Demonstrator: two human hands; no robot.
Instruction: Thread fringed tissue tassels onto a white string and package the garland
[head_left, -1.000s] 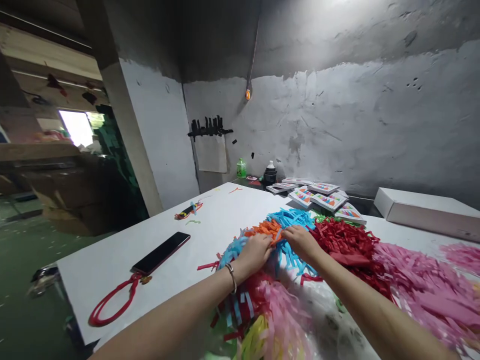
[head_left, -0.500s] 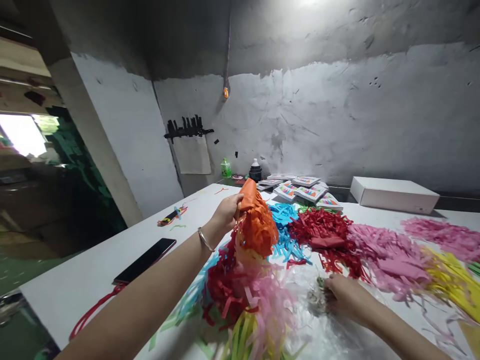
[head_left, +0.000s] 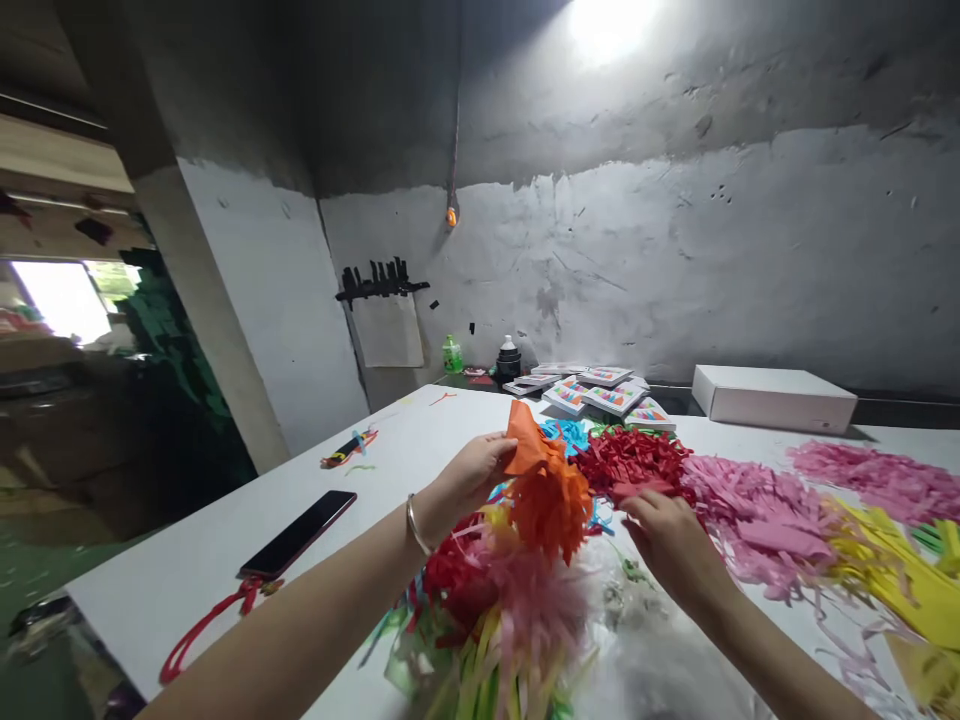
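Head view: orange tassel (head_left: 551, 492), shaggy, smooth-topped.

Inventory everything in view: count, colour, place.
Orange fringe: one, orange, centre
Red pile: one, red, right
Blue pile: one, blue, centre
Pink piles: two, pink, right
Yellow fringe: uncounted, yellow, far right
Mixed bunch: one, multicoloured, front
Plastic: uncounted, clear, front
Phone: one, black, left
Cord: one, red, left
Unclear item: one, black, left
Packs: several, white, back
Box: one, white, back right
Bottle: one, green, back
Container: one, black, back
Table: one, white, below
Walls: uncounted, grey, behind
Bracelet: one, silver, left wrist
Left hand: one, bare, holding orange fringe
Right hand: one, bare, by red pile
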